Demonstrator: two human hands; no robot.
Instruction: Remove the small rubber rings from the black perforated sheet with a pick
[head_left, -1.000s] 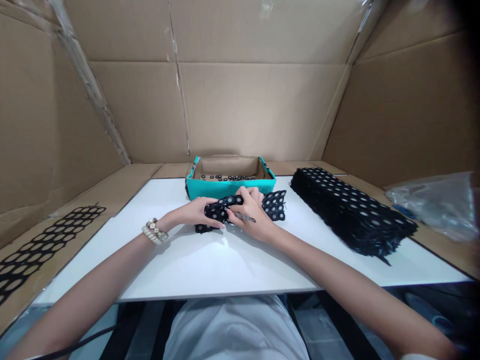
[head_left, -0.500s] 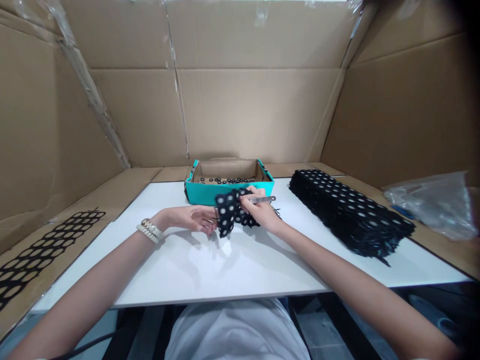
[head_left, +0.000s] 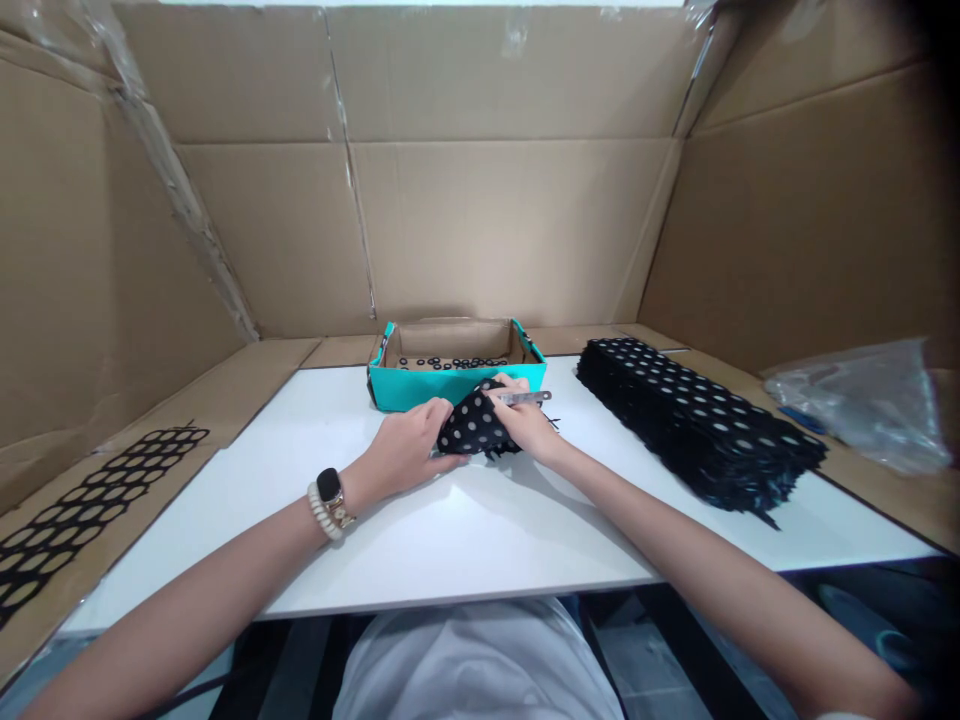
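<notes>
My left hand (head_left: 411, 440), palm down, is closed on the left edge of a black sheet (head_left: 474, 422) with rows of round holes. Its thumb points right along the lower edge; the other fingertips are partly hidden. My right hand (head_left: 523, 420) is closed around a slim flat metal tool (head_left: 527, 398) with a small hole in its end. The tool's working tip is hidden by the fingers and the sheet. The right fingers also rest against the sheet's right part. Both hands are just in front of a teal-edged cardboard box (head_left: 450, 390).
Small black rings (head_left: 469, 363) lie inside the box. A thick stack of black perforated sheets (head_left: 697, 420) stands on the white table (head_left: 420, 560) at right, near a clear plastic bag (head_left: 862, 410). An open black mesh (head_left: 97, 500) lies at left. Cardboard walls (head_left: 510, 220) surround the table.
My left hand has turned from fingers apart and palm showing to palm down, and has closed on the sheet's left edge. The sheet now lies flatter; my right hand has barely moved.
</notes>
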